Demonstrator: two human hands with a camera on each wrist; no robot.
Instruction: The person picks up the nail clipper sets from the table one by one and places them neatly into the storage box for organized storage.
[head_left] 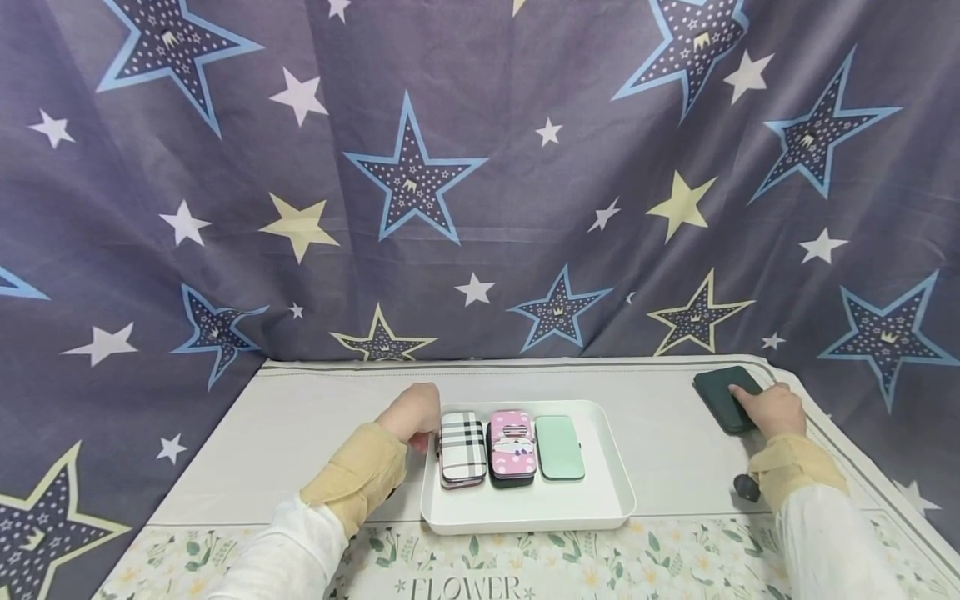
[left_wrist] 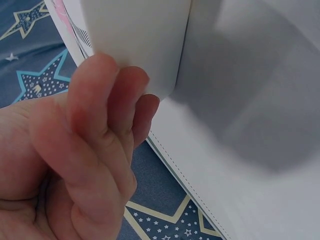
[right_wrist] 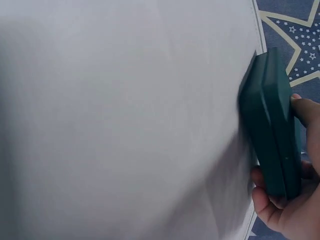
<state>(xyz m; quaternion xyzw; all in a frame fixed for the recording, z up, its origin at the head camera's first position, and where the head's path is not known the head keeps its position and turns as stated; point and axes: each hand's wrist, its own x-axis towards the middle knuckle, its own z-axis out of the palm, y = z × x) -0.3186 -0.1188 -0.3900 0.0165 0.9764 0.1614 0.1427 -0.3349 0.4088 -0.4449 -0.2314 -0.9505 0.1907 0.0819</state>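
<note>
In the head view, my right hand (head_left: pixel 775 410) grips a dark green hard-shell case (head_left: pixel 722 404) at the table's far right. Its thumb lies on one face and the fingers bend round the near edge, as the right wrist view also shows of the case (right_wrist: pixel 267 125). My left hand (head_left: pixel 415 414) is at the left side of a white tray (head_left: pixel 536 510). The left wrist view has its fingers (left_wrist: pixel 90 95) against the tray's outer wall (left_wrist: pixel 145 40). Inside the tray are a plaid case (head_left: pixel 462 447), a pink patterned case (head_left: pixel 513 454) and a mint green case (head_left: pixel 560 448).
The plaid and pink cases each lie on top of another case, mostly hidden. A pale cloth (head_left: pixel 330 408) with a floral front band (head_left: pixel 645 554) covers the table. Behind it hangs a dark star-patterned curtain (head_left: pixel 495 225). A small black object (head_left: pixel 746 487) is by the right wrist.
</note>
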